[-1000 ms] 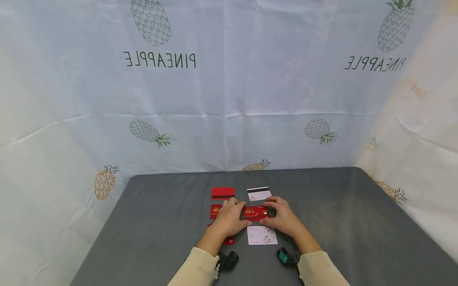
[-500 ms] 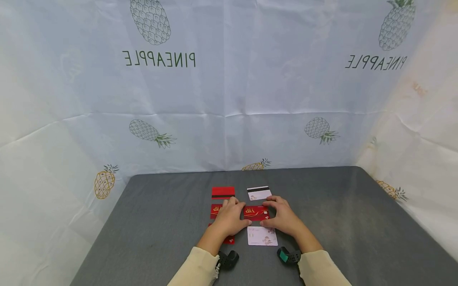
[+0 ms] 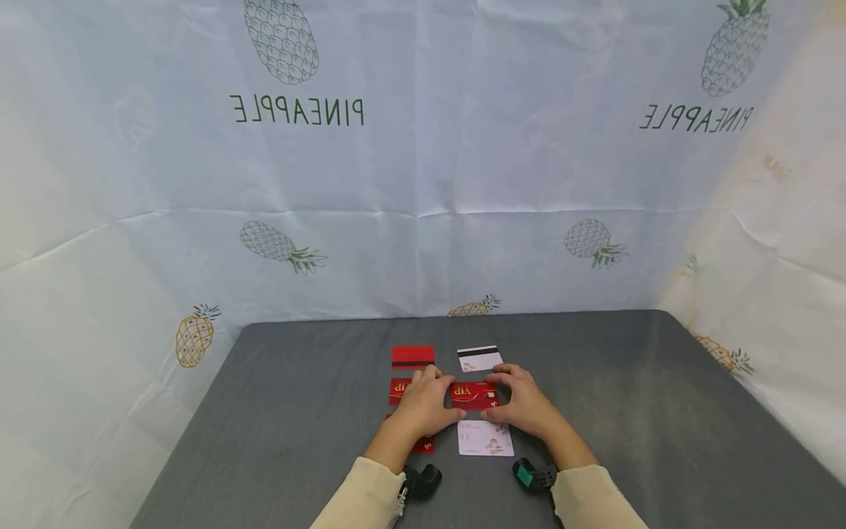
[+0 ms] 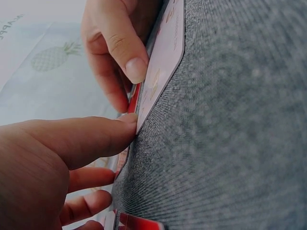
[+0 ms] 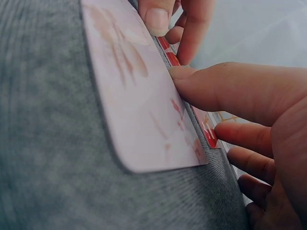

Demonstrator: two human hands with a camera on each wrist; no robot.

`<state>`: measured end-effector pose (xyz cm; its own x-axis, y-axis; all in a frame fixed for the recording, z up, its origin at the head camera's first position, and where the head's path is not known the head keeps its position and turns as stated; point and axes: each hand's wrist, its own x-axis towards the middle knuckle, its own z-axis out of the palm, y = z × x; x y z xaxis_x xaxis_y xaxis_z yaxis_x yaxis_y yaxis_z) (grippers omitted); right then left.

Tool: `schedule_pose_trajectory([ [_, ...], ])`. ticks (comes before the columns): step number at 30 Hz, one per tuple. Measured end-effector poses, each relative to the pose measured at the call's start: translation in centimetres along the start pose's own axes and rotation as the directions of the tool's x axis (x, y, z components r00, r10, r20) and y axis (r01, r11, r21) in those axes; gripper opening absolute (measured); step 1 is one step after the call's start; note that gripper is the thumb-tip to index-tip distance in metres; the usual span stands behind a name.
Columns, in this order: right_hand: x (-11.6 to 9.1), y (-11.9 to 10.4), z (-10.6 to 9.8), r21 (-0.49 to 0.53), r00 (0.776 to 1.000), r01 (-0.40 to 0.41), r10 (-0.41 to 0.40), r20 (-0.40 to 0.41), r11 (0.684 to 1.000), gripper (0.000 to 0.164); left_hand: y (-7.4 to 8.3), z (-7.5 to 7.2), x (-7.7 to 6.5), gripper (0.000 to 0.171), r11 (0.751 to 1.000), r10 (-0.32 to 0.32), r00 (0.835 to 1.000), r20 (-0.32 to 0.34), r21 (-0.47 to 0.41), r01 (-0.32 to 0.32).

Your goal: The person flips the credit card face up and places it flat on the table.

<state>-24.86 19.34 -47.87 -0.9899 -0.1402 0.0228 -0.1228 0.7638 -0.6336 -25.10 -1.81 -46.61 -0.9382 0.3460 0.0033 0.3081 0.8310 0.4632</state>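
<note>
The VIP card [image 3: 472,394] is laid flat on the worktop [image 3: 277,426], in the middle of the right column of cards. Its near and far edges are pinched between thumb and fingers: the left end by the left hand [image 3: 426,404], the right end by the right hand [image 3: 523,402]. Only narrow strips of worktop are left on its near and far sides, where it is bounded by the pink card [image 3: 485,438] and the striped white card [image 3: 479,359]. The near strip is taken up by the thumbs, set close against the pink card. To the left, the left VIP card [image 3: 399,391] and the near red card [image 3: 425,445] are partly covered by the left hand and wrist; the striped red card [image 3: 413,357] is placed beyond. Wide worktop is found on both outer sides, bounded at the back by a pineapple-print cloth [image 3: 370,176].
</note>
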Motion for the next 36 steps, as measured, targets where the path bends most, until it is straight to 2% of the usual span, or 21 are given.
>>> schedule_pose_trajectory([
  [8, -0.3, 0.2, 0.2, 0.018, 1.000, 0.007, -0.006, -0.016, 1.000, 0.064, -0.1, -0.2, -0.2, 0.062, 1.000, 0.016, 1.000, -0.015, -0.004, -0.017],
  [11, -0.4, 0.3, 0.4, 0.023, 0.999, 0.014, -0.013, -0.030, 1.000, 0.062, -0.5, -0.8, -0.1, 0.060, 0.999, 0.027, 0.999, -0.042, -0.028, -0.028],
  [16, -0.4, 0.4, 0.3, 0.048, 0.998, 0.031, -0.029, -0.047, 0.998, 0.057, -2.2, -2.8, 0.4, 0.055, 0.996, 0.014, 0.994, -0.109, -0.086, -0.024],
  [21, -0.4, 0.6, 0.3, 0.066, 0.998, 0.052, -0.049, -0.048, 0.996, 0.051, -5.2, -4.7, 0.9, 0.053, 0.993, -0.029, 0.987, -0.159, -0.117, 0.010],
  [25, -0.3, 0.6, 0.6, 0.077, 0.997, 0.067, -0.064, -0.041, 0.995, 0.047, -7.9, -5.1, 1.0, 0.054, 0.985, -0.076, 0.989, -0.128, -0.167, 0.054],
  [28, -0.2, 0.5, 0.7, 0.087, 0.997, 0.068, -0.065, -0.040, 0.994, 0.044, -9.0, -5.0, 1.2, 0.055, 0.984, -0.095, 0.991, -0.091, -0.161, 0.080],
  [33, -0.4, 0.4, 0.7, 0.108, 0.996, 0.069, -0.062, -0.067, 0.992, 0.041, -9.2, -5.0, 1.9, 0.056, 0.995, -0.080, 0.994, -0.079, -0.066, 0.075],
  [36, -0.6, 0.5, 0.5, 0.102, 0.995, 0.072, -0.064, -0.081, 0.992, 0.039, -8.8, -5.0, 2.2, 0.057, 0.995, -0.099, 0.992, -0.072, -0.031, 0.097],
])
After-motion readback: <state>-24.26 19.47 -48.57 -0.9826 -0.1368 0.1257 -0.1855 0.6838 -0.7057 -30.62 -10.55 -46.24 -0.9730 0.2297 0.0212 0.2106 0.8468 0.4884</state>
